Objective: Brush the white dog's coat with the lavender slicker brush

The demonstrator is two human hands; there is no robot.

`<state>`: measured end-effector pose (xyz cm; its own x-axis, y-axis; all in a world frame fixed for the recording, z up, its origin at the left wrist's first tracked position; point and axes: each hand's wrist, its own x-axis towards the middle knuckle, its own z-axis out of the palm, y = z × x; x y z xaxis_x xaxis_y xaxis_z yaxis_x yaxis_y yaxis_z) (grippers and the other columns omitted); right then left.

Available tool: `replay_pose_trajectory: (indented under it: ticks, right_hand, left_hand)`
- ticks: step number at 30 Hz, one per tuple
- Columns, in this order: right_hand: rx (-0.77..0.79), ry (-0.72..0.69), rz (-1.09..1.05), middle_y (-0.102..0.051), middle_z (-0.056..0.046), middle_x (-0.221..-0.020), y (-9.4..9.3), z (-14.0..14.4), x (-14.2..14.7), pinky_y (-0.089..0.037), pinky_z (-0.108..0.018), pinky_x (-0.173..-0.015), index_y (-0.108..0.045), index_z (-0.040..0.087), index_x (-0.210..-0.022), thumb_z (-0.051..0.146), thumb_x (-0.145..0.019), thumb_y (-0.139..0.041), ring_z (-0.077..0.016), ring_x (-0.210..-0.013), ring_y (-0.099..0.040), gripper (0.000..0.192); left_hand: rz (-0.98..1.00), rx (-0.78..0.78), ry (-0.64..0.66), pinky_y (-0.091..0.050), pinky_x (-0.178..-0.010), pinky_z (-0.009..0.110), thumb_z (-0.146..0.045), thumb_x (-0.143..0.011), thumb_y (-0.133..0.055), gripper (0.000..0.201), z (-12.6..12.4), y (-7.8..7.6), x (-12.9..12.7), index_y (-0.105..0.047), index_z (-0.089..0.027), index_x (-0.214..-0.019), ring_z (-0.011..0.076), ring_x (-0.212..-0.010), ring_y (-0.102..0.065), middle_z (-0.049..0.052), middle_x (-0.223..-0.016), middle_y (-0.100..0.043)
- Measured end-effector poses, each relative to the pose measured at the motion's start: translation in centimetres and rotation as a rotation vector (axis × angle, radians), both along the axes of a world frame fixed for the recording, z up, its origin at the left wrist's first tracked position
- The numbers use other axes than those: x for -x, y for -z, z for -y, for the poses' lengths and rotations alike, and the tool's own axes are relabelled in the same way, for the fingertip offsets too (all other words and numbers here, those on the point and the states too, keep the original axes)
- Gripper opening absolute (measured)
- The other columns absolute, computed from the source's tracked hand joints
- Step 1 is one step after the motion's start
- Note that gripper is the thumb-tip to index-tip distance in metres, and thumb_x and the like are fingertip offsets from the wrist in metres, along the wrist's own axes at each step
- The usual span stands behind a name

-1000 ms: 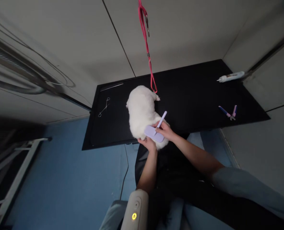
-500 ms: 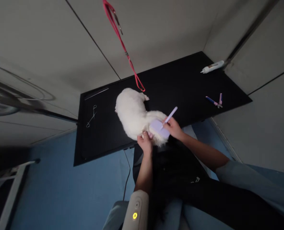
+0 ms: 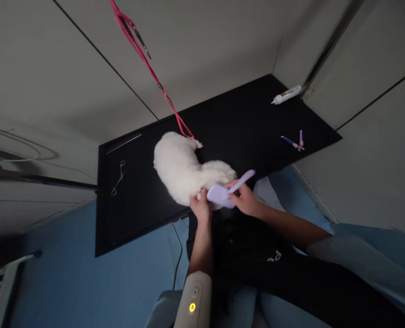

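A small white fluffy dog (image 3: 178, 168) is on the black table (image 3: 243, 123), its near end close to the table's front edge. My right hand (image 3: 245, 199) is closed around a lavender slicker brush (image 3: 219, 195). The back of the brush's head faces up, over the dog's near end, and its handle points up to the right. Just left of the brush, my left hand (image 3: 201, 206) is closed in a pinch on the dog's fur at the near edge. The exact part between its fingers is hidden, and so are the bristles.
A red grooming loop (image 3: 158, 84) hangs down behind the dog. Scissors (image 3: 118, 177) and a thin metal comb (image 3: 123, 143) lie at the table's left. Nail clippers (image 3: 294, 142) and a white nozzle bottle (image 3: 286, 95) are on the right.
The brush has come down and toward me, its head now close to my left fingers and its handle tilted lower. The whole view has shifted slightly; my left hand keeps its pinch.
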<state>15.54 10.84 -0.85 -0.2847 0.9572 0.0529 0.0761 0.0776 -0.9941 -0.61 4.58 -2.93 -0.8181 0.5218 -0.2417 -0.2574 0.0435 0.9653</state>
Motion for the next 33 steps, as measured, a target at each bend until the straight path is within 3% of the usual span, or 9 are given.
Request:
replay_pose_trajectory:
  ticks: [2,6,11,15,20,25,29,30,33]
  right_hand:
    - [0.053,-0.006,-0.011,-0.068,-0.006,-0.098,0.3,-0.2,-0.1,-0.053,-0.039,-0.085,-0.057,0.024,-0.099,0.036,-0.076,-0.066,-0.0222,-0.091,-0.065,0.027]
    - [-0.051,0.306,-0.089,-0.065,-0.008,-0.111,0.7,-0.2,-0.4,-0.051,-0.039,-0.09,-0.052,0.025,-0.099,0.038,-0.079,-0.064,-0.0221,-0.102,-0.062,0.027]
    - [0.048,-0.015,-0.029,-0.068,-0.006,-0.098,1.0,1.0,-0.3,-0.053,-0.039,-0.085,-0.056,0.024,-0.097,0.036,-0.075,-0.068,-0.0218,-0.09,-0.065,0.028]
    - [-0.068,0.329,-0.09,-0.065,-0.009,-0.111,0.7,1.0,-0.4,-0.05,-0.042,-0.094,-0.052,0.023,-0.095,0.034,-0.078,-0.065,-0.0237,-0.105,-0.062,0.024]
    - [-0.011,0.038,-0.098,-0.066,-0.006,-0.099,1.3,1.5,-0.3,-0.053,-0.04,-0.087,-0.054,0.023,-0.093,0.033,-0.075,-0.067,-0.0226,-0.093,-0.064,0.023]
    - [-0.178,0.427,-0.141,-0.062,-0.008,-0.109,1.5,0.8,-1.1,-0.051,-0.041,-0.092,-0.051,0.024,-0.095,0.031,-0.079,-0.064,-0.0226,-0.103,-0.061,0.022]
    - [-0.168,0.03,-0.099,-0.066,-0.007,-0.1,1.2,1.5,-0.6,-0.053,-0.039,-0.087,-0.055,0.023,-0.096,0.032,-0.077,-0.067,-0.0224,-0.096,-0.064,0.024]
    - [-0.128,0.019,-0.093,-0.066,-0.006,-0.099,1.1,1.3,-0.5,-0.053,-0.038,-0.085,-0.056,0.023,-0.097,0.033,-0.078,-0.066,-0.0219,-0.093,-0.064,0.024]
    - [-0.154,0.316,-0.109,-0.064,-0.008,-0.106,0.7,0.5,-0.5,-0.052,-0.039,-0.086,-0.053,0.023,-0.099,0.033,-0.081,-0.061,-0.0225,-0.099,-0.062,0.022]
  left_hand:
    - [0.003,-0.008,0.028,-0.051,-0.068,0.03,-0.039,-0.059,-0.075,0.032,0.0,-0.2,0.2,-0.063,-0.015,-0.077,0.0147,-0.065,-0.061,0.0,-0.07,-0.066]
    - [-0.05,-0.002,0.043,-0.051,-0.072,0.031,-0.037,-0.056,-0.077,0.036,0.1,-0.4,0.5,-0.063,-0.014,-0.08,0.0157,-0.069,-0.062,0.001,-0.074,-0.066]
    - [-0.044,0.036,0.086,-0.048,-0.068,0.03,-0.044,-0.06,-0.074,0.036,-0.1,-0.6,0.8,-0.06,-0.015,-0.076,0.0141,-0.063,-0.058,-0.002,-0.065,-0.061]
    - [-0.043,0.02,0.066,-0.048,-0.071,0.03,-0.043,-0.062,-0.075,0.037,-0.4,-1.1,0.7,-0.063,-0.014,-0.081,0.0155,-0.069,-0.061,0.001,-0.072,-0.065]
    - [0.009,0.018,0.105,-0.049,-0.066,0.029,-0.045,-0.063,-0.077,0.037,-0.6,-1.6,0.9,-0.062,-0.014,-0.078,0.0139,-0.062,-0.059,0.0,-0.069,-0.063]
    - [0.044,-0.062,0.075,-0.052,-0.076,0.03,-0.043,-0.065,-0.08,0.04,-0.5,-1.6,1.1,-0.065,-0.014,-0.089,0.0156,-0.075,-0.065,0.003,-0.084,-0.069]
    - [0.126,-0.038,0.091,-0.053,-0.071,0.03,-0.044,-0.063,-0.082,0.04,-0.4,-1.6,1.6,-0.064,-0.013,-0.08,0.0156,-0.07,-0.065,0.003,-0.077,-0.068]
    - [0.142,-0.037,0.085,-0.053,-0.071,0.031,-0.044,-0.063,-0.082,0.04,-0.3,-1.7,1.7,-0.064,-0.013,-0.08,0.0163,-0.071,-0.066,0.004,-0.077,-0.068]
    - [0.168,-0.045,0.054,-0.054,-0.074,0.031,-0.041,-0.064,-0.082,0.038,-0.1,-2.0,2.2,-0.066,-0.014,-0.086,0.0194,-0.081,-0.069,0.007,-0.084,-0.071]
